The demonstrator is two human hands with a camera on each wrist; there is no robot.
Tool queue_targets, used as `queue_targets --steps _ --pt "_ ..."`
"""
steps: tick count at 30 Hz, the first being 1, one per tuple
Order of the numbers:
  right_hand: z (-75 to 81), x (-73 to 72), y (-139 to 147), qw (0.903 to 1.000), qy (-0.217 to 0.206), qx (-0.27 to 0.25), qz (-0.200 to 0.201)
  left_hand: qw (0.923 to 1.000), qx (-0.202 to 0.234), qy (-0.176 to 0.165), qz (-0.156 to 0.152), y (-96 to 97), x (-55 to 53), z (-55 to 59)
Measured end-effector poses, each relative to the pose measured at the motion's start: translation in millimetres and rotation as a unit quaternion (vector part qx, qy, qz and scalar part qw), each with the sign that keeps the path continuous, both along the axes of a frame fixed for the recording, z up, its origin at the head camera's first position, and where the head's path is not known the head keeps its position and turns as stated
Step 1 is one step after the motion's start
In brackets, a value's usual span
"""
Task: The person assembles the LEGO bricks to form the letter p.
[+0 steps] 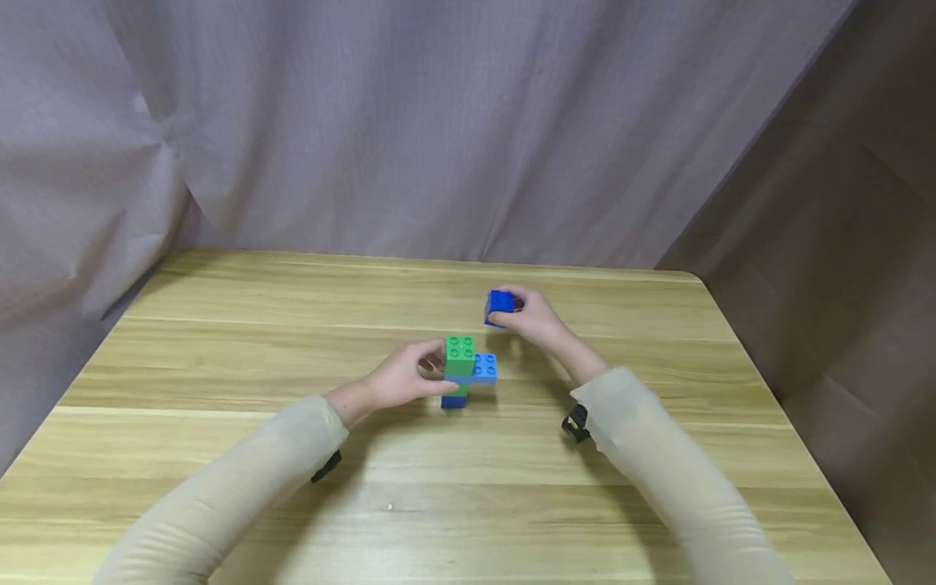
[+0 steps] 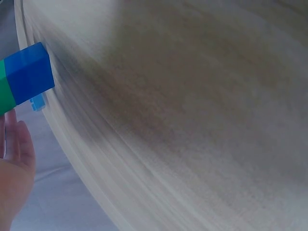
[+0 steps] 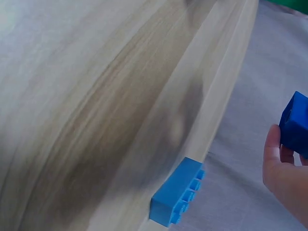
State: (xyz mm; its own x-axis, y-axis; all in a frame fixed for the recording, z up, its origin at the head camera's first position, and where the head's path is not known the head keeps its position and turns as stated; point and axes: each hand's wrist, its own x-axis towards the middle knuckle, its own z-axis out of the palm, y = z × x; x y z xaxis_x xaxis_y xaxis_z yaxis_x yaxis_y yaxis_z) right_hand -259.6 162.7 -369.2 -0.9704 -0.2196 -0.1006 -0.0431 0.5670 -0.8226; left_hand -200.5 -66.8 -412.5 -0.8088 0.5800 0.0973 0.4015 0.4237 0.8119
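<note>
In the head view my left hand [image 1: 397, 378] grips a brick stack from its left side, thumb in front. The stack has a green brick [image 1: 460, 354] on top, then a light blue brick [image 1: 486, 370] jutting right, a lower green brick [image 1: 461, 390] and a dark blue brick [image 1: 454, 402] at the bottom. Farther back, my right hand [image 1: 539, 319] pinches another dark blue brick [image 1: 500, 301] above the table. A light blue studded brick [image 3: 175, 192] shows low in the right wrist view. I cannot tell whether it is the one in the stack.
Under both hands lies a wood-grain table [image 1: 409, 528]. Grey curtain [image 1: 409, 130] hangs behind its far edge, with darker cloth [image 1: 826, 268] on the right. A tiny pale spot [image 1: 390, 506] marks the near tabletop. Dark wrist devices [image 1: 576, 423] sit beneath the sleeves.
</note>
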Motion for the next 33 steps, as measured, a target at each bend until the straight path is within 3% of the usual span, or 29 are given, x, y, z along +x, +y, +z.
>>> queue_targets --steps 26,33 --pt "20.2 50.4 8 0.9942 0.027 -0.035 0.098 1.0 -0.002 0.003 0.003 0.6 -1.0 0.5" --pt "22.2 59.2 8 0.9911 0.038 -0.018 0.126 1.0 -0.003 0.006 0.003 1.1 -0.9 0.0"
